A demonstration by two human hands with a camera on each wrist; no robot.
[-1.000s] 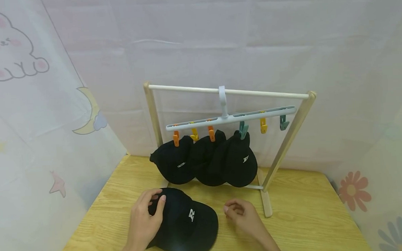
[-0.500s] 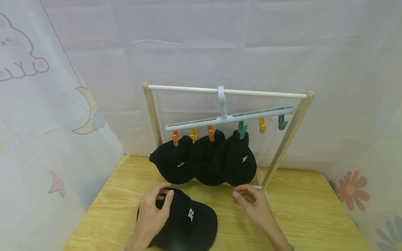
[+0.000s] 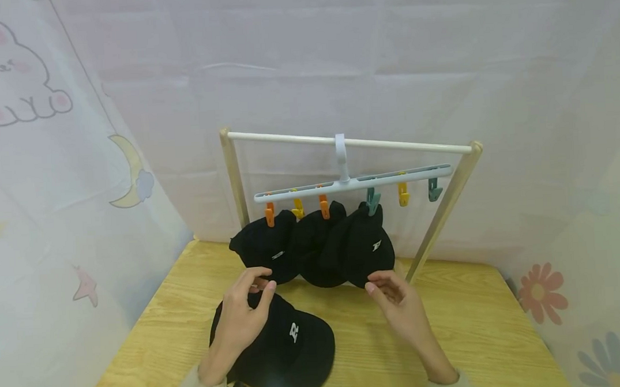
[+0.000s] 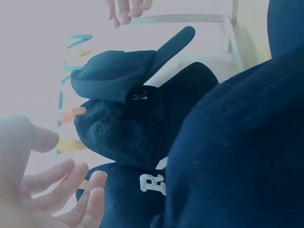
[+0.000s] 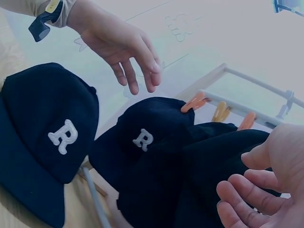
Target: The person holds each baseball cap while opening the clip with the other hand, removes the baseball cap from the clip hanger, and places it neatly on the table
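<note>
Left hand (image 3: 242, 312) and right hand (image 3: 398, 305) raised, fingers loosely spread, fingertips pointing forward, neither holding anything.

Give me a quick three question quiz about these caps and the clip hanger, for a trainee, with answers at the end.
1. How many caps hang from the clip hanger?
2. True or false: the left hand has lifted the cap on the table clear of the wood.
3. Which clips hold nothing: A the two orange ones, B the two at the right end?

Key:
1. Three hanging caps.
2. False. The cap lies on the table; the left hand is above it with a loose grip. The right hand holds nothing.
3. B, the yellow clip and the teal clip.
</note>
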